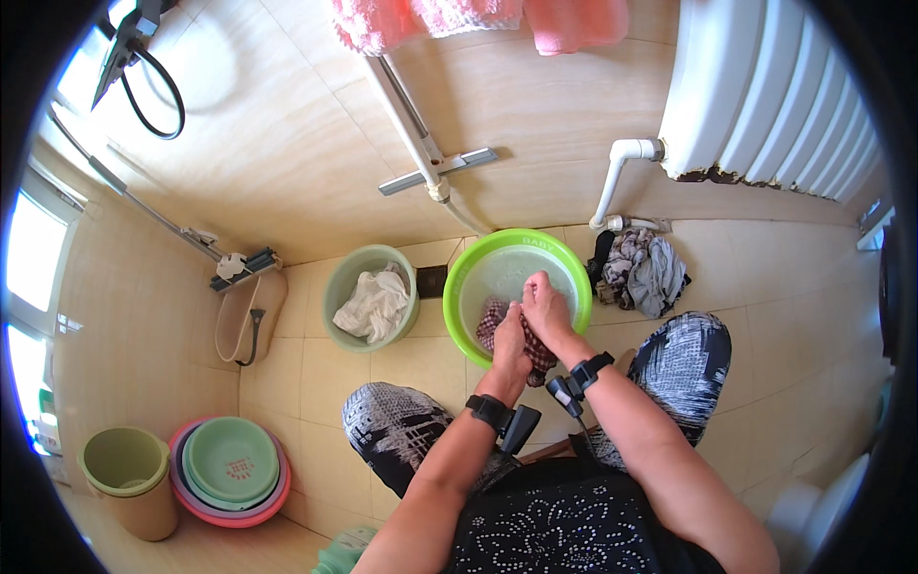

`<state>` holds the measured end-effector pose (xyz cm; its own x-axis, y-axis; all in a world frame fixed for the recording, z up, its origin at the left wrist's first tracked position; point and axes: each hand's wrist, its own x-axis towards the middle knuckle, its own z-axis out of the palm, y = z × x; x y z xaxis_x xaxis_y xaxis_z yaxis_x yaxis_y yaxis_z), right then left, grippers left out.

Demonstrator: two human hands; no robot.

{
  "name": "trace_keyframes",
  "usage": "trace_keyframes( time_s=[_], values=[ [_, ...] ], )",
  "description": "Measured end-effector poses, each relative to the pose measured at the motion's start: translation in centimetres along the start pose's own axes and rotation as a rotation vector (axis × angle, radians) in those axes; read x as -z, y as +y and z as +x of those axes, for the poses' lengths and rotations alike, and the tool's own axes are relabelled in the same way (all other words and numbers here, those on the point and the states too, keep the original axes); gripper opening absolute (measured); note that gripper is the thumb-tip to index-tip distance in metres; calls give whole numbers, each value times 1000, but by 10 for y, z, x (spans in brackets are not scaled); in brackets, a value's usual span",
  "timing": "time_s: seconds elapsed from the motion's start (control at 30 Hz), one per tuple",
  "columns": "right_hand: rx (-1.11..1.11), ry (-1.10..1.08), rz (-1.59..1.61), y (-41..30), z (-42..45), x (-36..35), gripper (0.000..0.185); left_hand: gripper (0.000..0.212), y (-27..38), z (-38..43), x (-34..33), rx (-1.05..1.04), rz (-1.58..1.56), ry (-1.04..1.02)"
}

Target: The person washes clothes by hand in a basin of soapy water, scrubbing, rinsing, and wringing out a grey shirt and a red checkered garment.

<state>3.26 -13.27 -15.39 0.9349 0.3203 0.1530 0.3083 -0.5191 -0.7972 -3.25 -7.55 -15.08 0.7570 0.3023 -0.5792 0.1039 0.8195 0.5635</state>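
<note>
A green-rimmed plastic basin [455,324] stands on the floor before me with cloudy water [495,276] in it. Over its near side, a red-and-white checked cloth [490,323] lies partly in the water and hangs across the rim towards me. My left hand [511,348] grips this cloth near the middle of the basin. Close beside it, my right hand [546,308] has its fingers curled at the same cloth. Part of the cloth is hidden under both hands. Each wrist wears a black strap with a small device.
Left of the basin are a floor drain [432,282] and a pale green bucket [412,316] holding white cloth [373,305]. Rumpled clothes [642,273] lie to the right. A mop bucket [233,326], stacked basins [233,459], a bin [136,502], a wall radiator [746,93] and its pipe [606,186] surround the area.
</note>
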Motion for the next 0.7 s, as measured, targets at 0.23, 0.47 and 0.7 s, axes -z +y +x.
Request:
trace_keyframes(
  time_s=[0.23,0.47,0.7],
  values=[
    [266,-192,200,-58,-53,0,17,41,19,11,54,-74,-2,-146],
    [29,-116,137,-40,-38,5,14,42,9,5,29,-94,22,79],
    [21,46,-5,2,-14,12,16,29,-11,-14,-4,-104,181,149]
  ],
)
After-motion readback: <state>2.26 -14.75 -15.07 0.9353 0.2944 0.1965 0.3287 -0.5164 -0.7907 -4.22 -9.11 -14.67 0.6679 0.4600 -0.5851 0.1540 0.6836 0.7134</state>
